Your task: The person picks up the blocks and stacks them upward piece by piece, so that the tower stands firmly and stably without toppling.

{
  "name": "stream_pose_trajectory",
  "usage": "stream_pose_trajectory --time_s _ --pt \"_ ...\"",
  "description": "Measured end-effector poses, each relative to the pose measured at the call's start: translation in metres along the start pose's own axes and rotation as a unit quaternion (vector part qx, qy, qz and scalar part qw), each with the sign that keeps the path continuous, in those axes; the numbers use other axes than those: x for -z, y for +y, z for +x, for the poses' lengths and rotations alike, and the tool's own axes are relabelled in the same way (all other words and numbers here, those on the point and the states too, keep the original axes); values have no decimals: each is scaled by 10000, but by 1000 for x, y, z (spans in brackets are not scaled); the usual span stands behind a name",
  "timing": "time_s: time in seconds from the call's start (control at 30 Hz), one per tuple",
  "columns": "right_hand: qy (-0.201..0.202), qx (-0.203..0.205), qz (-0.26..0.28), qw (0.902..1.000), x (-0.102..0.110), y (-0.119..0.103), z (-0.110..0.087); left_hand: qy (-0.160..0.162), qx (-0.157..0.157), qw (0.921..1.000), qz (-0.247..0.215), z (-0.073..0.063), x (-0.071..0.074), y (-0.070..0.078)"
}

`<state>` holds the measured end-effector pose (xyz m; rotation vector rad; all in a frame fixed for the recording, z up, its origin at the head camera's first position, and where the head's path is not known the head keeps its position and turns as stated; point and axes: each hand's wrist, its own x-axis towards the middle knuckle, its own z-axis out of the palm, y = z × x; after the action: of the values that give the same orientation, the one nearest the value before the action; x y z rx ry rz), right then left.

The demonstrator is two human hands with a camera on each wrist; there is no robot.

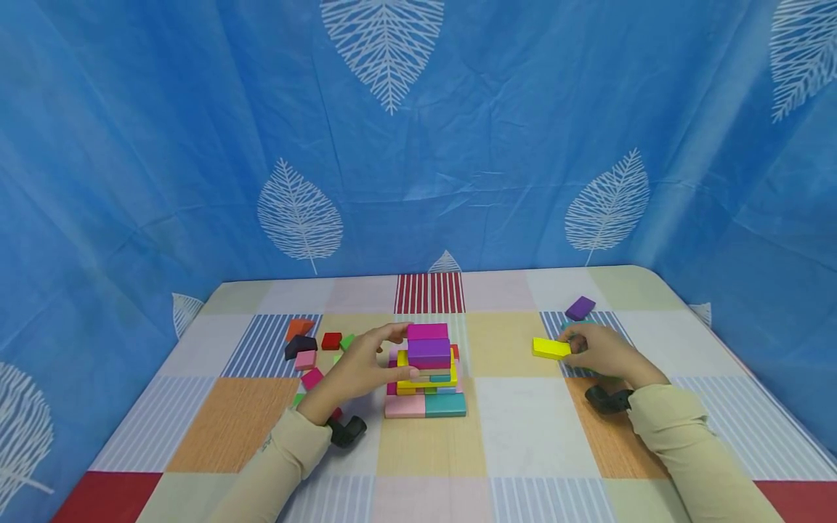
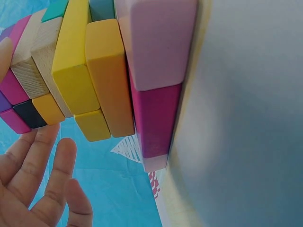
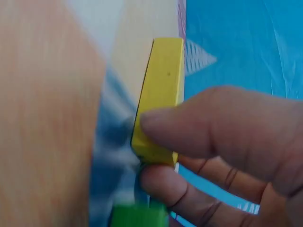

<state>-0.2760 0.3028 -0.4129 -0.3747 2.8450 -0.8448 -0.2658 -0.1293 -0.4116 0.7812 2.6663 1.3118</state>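
Observation:
A tower of coloured wooden blocks [image 1: 429,354] stands in the middle of the table, with a magenta block [image 1: 428,331] on top. My left hand [image 1: 362,365] is at the tower's left side, thumb at the front and fingers reaching behind. In the left wrist view those fingers [image 2: 44,163] are loosely extended, one tip right at a black block [image 2: 29,113]. Over on the right, my right hand [image 1: 603,350] pinches a yellow block [image 1: 551,349] by one end. The right wrist view shows the thumb lying across that block's face.
Loose blocks in several colours lie left of the tower, among them an orange one [image 1: 298,329], a black one [image 1: 301,346] and a red one [image 1: 331,341]. Beyond my right hand lies a purple block [image 1: 580,308]. A green block [image 3: 139,216] shows below the yellow one.

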Motion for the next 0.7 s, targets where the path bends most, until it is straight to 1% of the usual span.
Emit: stream_pose_trajectory --time_s 0.13,0.23,0.3,0.37,0.5,0.57,0.7 --pt "184 276 -228 9992 -10 -17 4 3 -19 10000 -11 0 0 0" --pt "404 449 -205 9980 -17 -31 7 -10 3 10000 -89 0 0 0" --pt "610 617 -18 9962 -20 -42 9 -7 48 9999 -164 -1 0 1" --pt "880 838 236 9923 -23 -53 11 31 113 9996 -252 -1 0 1" --pt "1328 1207 949 9792 -27 -78 17 151 180 9992 -311 -1 0 2" --pt "1390 1372 1350 9714 -29 -89 20 189 186 9992 -297 -1 0 3" --pt "1218 1677 1869 9603 -35 -108 27 231 204 9992 -254 0 0 4"
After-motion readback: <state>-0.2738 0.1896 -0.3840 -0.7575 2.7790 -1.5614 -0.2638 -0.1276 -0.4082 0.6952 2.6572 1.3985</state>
